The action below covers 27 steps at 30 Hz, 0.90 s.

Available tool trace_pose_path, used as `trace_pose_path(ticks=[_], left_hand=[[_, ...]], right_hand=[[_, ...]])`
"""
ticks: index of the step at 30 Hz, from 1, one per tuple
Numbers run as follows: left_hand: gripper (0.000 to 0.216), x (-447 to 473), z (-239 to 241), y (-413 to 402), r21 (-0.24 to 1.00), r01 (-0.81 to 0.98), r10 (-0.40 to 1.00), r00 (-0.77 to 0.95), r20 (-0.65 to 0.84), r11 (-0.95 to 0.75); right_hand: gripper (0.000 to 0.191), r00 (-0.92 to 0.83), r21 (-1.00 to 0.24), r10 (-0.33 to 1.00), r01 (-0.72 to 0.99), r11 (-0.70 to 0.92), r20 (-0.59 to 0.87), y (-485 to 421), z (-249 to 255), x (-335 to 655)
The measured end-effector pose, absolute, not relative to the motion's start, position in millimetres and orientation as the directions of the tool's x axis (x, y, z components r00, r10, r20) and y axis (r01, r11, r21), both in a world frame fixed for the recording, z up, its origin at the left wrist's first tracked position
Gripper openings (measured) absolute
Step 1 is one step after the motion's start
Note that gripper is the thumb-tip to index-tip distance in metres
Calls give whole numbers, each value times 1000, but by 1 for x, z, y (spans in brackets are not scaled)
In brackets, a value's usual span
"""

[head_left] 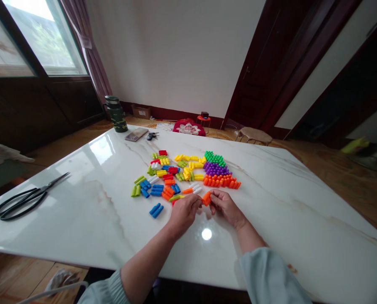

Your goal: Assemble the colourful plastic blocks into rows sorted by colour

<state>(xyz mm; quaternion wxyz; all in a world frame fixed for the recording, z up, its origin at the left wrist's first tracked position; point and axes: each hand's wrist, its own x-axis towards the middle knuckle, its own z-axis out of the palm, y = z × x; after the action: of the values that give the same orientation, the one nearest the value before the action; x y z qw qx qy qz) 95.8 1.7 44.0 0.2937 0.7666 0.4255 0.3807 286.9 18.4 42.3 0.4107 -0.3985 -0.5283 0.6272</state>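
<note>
Both my hands meet over the white marble table (90, 202), just in front of a spread of small plastic peg pieces. My right hand (225, 205) pinches an orange peg piece (206, 198). My left hand (184, 213) has its fingers closed against the same piece from the left. Behind them lies a joined patch with rows of orange (222, 182), purple (216, 169) and green (215, 158) pegs. Loose pegs (166, 175) in blue, yellow, red, white and green lie scattered to the left, and a blue pair (156, 210) sits nearest my left hand.
Large black scissors (26, 198) lie at the table's left edge. At the far edge stand a camouflage flask (115, 114), a phone (136, 134) and keys (152, 135). A stool (255, 135) and a red cushion (188, 127) are on the floor beyond.
</note>
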Motion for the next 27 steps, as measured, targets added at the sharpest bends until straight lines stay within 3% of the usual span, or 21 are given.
trace_pose_path(ticks=[9, 11, 13, 15, 18, 21, 27], left_hand=[[22, 96, 45, 1, 742, 470, 872, 354, 339, -479], [21, 96, 44, 1, 734, 472, 867, 355, 349, -488], [21, 96, 43, 2, 746, 466, 874, 349, 338, -475], [23, 96, 43, 2, 763, 460, 883, 344, 319, -454], [21, 96, 42, 2, 764, 476, 894, 328, 306, -436], [20, 97, 42, 1, 761, 493, 903, 307, 300, -421], [19, 97, 43, 2, 757, 506, 907, 303, 292, -413]], right_hand=[[32, -409, -993, 910, -62, -105, -71, 18, 43, 289], [33, -363, -993, 930, -73, -95, -62, 18, 44, 289], [33, -213, -998, 977, -62, -16, -3, 19, 43, 293], [30, 65, -988, 988, 73, 136, 141, 21, 42, 301], [26, 364, -854, 829, 464, 234, 425, 27, 34, 320], [27, 384, -718, 756, 677, 160, 530, 33, 25, 335], [24, 312, -623, 768, 769, 141, 560, 43, 15, 333]])
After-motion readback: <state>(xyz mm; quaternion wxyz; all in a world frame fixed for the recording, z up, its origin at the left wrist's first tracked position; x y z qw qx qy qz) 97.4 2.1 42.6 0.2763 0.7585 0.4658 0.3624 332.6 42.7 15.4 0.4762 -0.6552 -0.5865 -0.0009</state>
